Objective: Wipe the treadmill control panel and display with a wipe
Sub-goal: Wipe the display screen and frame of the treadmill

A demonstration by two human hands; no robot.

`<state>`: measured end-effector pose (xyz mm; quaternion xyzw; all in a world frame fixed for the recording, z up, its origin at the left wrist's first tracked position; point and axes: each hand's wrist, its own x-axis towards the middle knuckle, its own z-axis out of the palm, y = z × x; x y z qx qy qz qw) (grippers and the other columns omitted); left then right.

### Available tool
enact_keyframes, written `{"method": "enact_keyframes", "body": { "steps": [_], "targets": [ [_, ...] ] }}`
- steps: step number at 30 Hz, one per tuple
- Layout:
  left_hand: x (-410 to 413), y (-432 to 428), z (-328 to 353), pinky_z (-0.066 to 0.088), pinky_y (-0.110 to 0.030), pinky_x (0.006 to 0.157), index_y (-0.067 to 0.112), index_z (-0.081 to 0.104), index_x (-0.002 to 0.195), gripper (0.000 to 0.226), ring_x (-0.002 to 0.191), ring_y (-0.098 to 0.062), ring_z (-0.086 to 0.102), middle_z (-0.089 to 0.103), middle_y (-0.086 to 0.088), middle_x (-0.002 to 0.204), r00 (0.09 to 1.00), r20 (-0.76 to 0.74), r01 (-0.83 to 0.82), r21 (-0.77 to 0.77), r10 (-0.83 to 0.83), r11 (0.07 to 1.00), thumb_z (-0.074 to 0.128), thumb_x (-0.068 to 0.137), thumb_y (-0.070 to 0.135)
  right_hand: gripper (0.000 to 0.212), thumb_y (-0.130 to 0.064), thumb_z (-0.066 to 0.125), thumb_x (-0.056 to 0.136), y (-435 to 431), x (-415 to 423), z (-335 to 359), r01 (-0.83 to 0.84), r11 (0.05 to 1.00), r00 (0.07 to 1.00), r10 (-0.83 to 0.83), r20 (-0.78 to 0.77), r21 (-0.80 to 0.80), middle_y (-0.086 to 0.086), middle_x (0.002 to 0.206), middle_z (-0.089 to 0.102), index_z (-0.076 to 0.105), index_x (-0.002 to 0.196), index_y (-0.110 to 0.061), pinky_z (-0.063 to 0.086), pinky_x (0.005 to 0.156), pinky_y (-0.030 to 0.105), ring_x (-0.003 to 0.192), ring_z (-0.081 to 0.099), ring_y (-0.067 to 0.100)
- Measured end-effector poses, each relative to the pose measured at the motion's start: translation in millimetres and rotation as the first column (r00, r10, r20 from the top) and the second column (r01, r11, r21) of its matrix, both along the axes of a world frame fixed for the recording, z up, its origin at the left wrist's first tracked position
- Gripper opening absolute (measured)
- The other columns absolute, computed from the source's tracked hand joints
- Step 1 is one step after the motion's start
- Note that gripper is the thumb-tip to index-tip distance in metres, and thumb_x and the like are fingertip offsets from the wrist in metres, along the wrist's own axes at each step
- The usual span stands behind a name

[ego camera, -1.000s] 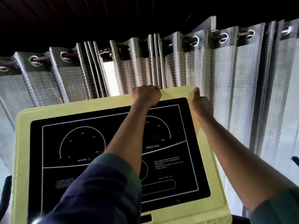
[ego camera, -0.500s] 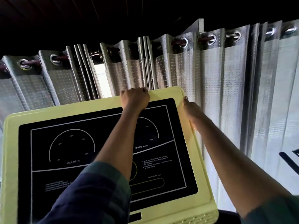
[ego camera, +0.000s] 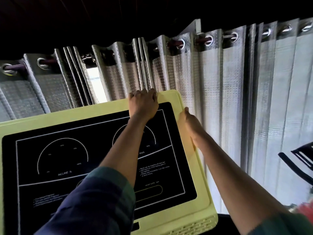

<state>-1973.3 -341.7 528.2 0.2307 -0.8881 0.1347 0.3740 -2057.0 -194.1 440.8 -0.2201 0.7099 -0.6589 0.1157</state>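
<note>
Glossy black display (ego camera: 64,167) lies under your forearms: rigid, smooth, probably slick, so wipe lightly. Right hand (ego camera: 190,121) grips the yellow frame (ego camera: 201,184) side edge, a sound bracing point. Farther, left hand (ego camera: 143,106) curls over the top rim; wipe not visible.

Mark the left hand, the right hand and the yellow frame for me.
left hand (ego camera: 143,106), head view, back of the hand.
right hand (ego camera: 188,120), head view, middle of the hand.
yellow frame (ego camera: 203,192), head view, bare right side.
</note>
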Motion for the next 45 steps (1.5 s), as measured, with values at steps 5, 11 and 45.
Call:
{"method": "enact_keyframes", "body": {
  "steps": [5, 11, 45],
  "targets": [
    [0, -1, -2, 0.033, -0.044, 0.092, 0.025, 0.058, 0.120, 0.040, 0.111, -0.032, 0.055, 0.065, -0.010, 0.119, 1.000, -0.001, 0.001, -0.007, -0.001, 1.000, 0.026, 0.104, 0.041, 0.084, -0.068, 0.013, 0.100, 6, 4, -12, 0.119, 0.947, 0.993, -0.119, -0.019, 0.298, 0.019, 0.156, 0.041, 0.041, 0.150, -0.006, 0.031, 0.116, 0.047, 0.144, 0.039, 0.037],
    [3, 3, -1, 0.033, -0.044, 0.092, 0.024, 0.058, 0.120, 0.039, 0.112, -0.032, 0.054, 0.064, -0.010, 0.120, 1.000, 0.002, 0.020, -0.027, -0.020, 0.999, 0.026, 0.104, 0.041, 0.078, -0.065, 0.014, 0.101, 17, 12, -24, -0.010, 0.993, 1.000, 0.008, 0.021, 0.118, 0.013, 0.161, 0.033, 0.034, 0.155, -0.012, 0.025, 0.120, 0.045, 0.149, 0.031, 0.030],
    [-33, 102, -80, -0.013, -0.061, 0.115, 0.015, 0.074, 0.090, 0.054, 0.127, -0.027, 0.047, 0.072, -0.002, 0.091, 0.835, 0.549, 0.284, -0.386, -0.029, 0.878, 0.030, 0.096, 0.045, 0.078, -0.071, 0.013, 0.098, 90, 62, -153, -0.124, 0.971, 0.989, 0.104, 0.105, 0.204, 0.016, 0.154, 0.044, 0.025, 0.158, -0.022, 0.034, 0.110, 0.039, 0.142, 0.041, 0.032]
  ]
}}
